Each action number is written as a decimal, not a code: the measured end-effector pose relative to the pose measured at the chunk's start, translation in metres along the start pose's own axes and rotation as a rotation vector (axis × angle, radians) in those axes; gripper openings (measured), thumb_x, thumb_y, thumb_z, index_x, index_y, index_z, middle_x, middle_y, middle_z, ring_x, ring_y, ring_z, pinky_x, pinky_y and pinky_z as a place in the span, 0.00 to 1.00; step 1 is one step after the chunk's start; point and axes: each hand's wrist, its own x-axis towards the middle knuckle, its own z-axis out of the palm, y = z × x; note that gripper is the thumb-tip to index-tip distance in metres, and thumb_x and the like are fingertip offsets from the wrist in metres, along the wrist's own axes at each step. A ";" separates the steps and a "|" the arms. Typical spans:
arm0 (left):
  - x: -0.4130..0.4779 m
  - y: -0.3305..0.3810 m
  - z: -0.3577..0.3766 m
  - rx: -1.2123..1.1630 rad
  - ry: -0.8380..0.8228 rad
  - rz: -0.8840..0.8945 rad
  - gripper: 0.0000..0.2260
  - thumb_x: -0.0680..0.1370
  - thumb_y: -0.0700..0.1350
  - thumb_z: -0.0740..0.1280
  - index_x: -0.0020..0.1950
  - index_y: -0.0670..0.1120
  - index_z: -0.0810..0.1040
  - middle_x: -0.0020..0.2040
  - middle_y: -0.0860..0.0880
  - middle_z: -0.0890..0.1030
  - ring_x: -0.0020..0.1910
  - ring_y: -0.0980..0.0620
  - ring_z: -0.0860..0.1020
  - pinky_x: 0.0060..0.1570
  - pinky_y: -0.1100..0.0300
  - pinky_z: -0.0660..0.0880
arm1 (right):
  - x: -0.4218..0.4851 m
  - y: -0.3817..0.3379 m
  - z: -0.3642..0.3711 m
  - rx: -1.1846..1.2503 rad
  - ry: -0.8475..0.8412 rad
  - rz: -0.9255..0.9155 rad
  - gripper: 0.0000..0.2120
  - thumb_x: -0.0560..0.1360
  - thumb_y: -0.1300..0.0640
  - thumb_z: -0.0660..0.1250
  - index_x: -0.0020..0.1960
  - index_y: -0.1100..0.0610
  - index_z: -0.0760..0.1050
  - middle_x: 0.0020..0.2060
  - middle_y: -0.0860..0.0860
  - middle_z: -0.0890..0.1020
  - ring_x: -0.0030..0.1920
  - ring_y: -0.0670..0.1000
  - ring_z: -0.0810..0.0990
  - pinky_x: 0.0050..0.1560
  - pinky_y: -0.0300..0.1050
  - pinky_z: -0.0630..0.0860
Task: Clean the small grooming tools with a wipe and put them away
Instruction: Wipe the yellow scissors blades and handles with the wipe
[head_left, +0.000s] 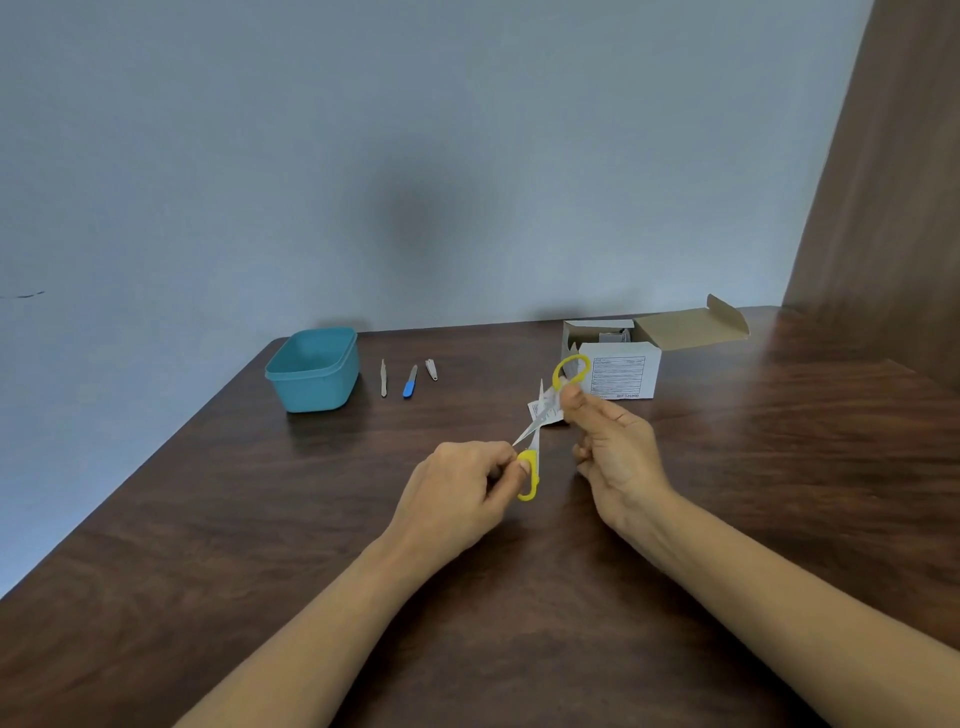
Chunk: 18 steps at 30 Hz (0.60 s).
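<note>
Small scissors (536, 423) with yellow handles are held above the brown table, their blades spread wide apart. My left hand (457, 499) pinches the lower yellow loop. My right hand (618, 457) pinches the shank just under the upper yellow loop. A white printed wipe sachet (546, 410) sits right behind the blades by my right fingertips; whether those fingers touch it is unclear. Tweezers (383, 378), a blue-handled nail file (410, 382) and a nail clipper (431, 370) lie in a row further back.
A teal plastic container (335, 387) without a lid stands at the back left, beside the row of tools. An open white cardboard box (618, 371) stands at the back right, its flap folded out. The table's left edge runs diagonally; a wall lies behind.
</note>
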 end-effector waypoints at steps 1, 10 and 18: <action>0.000 0.001 0.001 0.003 -0.009 0.001 0.12 0.79 0.52 0.61 0.37 0.54 0.76 0.31 0.52 0.78 0.32 0.53 0.74 0.32 0.59 0.69 | 0.003 -0.003 -0.002 0.037 0.032 -0.005 0.07 0.66 0.51 0.74 0.39 0.55 0.82 0.35 0.48 0.80 0.24 0.42 0.60 0.32 0.38 0.57; -0.001 0.001 -0.003 0.035 0.009 -0.003 0.11 0.79 0.52 0.62 0.38 0.53 0.77 0.32 0.53 0.78 0.33 0.54 0.75 0.33 0.58 0.71 | -0.008 0.007 0.002 -0.076 -0.137 -0.002 0.07 0.62 0.51 0.75 0.36 0.54 0.85 0.38 0.51 0.79 0.29 0.45 0.59 0.33 0.40 0.58; 0.000 0.003 0.000 0.045 -0.011 0.003 0.12 0.79 0.52 0.62 0.35 0.54 0.74 0.30 0.53 0.76 0.32 0.53 0.74 0.31 0.59 0.67 | 0.006 -0.010 -0.005 0.066 0.021 -0.039 0.05 0.71 0.54 0.72 0.39 0.55 0.81 0.29 0.44 0.80 0.23 0.41 0.62 0.29 0.35 0.57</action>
